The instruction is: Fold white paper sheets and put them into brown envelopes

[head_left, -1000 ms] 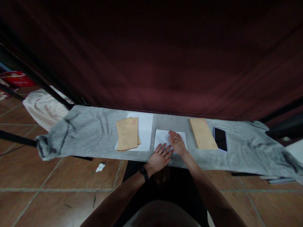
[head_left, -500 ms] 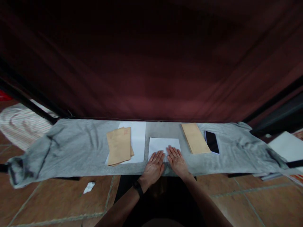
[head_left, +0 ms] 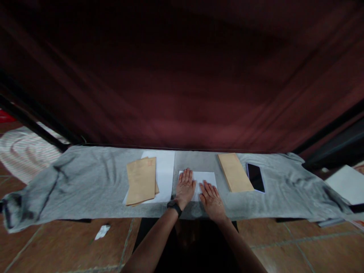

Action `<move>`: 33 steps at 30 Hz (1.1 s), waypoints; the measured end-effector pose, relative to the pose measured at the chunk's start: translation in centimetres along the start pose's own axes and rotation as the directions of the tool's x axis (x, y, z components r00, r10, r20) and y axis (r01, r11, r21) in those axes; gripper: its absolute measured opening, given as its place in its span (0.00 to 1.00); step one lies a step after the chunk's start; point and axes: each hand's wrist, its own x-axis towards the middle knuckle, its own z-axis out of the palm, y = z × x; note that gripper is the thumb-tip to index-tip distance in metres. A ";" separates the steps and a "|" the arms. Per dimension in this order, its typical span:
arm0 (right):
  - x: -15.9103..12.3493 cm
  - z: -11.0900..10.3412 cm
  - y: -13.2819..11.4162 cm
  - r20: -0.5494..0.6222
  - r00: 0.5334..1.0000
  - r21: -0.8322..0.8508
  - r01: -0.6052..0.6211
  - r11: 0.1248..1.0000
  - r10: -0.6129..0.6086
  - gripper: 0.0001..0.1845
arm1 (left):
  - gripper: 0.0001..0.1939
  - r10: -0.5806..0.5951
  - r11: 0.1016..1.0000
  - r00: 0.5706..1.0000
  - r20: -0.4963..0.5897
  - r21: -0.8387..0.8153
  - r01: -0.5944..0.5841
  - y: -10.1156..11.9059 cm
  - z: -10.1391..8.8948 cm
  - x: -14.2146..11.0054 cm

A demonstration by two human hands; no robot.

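A white sheet of paper (head_left: pixel 201 176), apparently folded, lies in front of me on the grey cloth. My left hand (head_left: pixel 185 188) rests flat over its left side, fingers stretched out toward the far edge. On the right part of the sheet lies my right hand (head_left: pixel 211 201), palm down with the fingers slightly spread. Both hands hide much of the paper. To the left, brown envelopes (head_left: pixel 141 180) overlap larger white paper (head_left: pixel 165 172). Right of my hands is a stack of brown envelopes (head_left: pixel 235 172).
A phone (head_left: pixel 255 177) lies right of the envelope stack. The grey cloth (head_left: pixel 93 178) covers a long narrow surface, with a dark red curtain (head_left: pixel 182 94) rising behind it. A crumpled white scrap (head_left: pixel 102 231) is on the tiled floor.
My left hand has moved forward along the left side of the paper, up to its far edge. My right hand stays on the right part. The view has shifted slightly.
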 end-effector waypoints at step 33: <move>2.5 1.8 2.4 -0.066 0.987 -0.054 -0.151 0.987 0.148 0.32 | 0.33 -0.134 0.991 0.991 0.029 0.007 0.134 0.1 -1.6 -2.4</move>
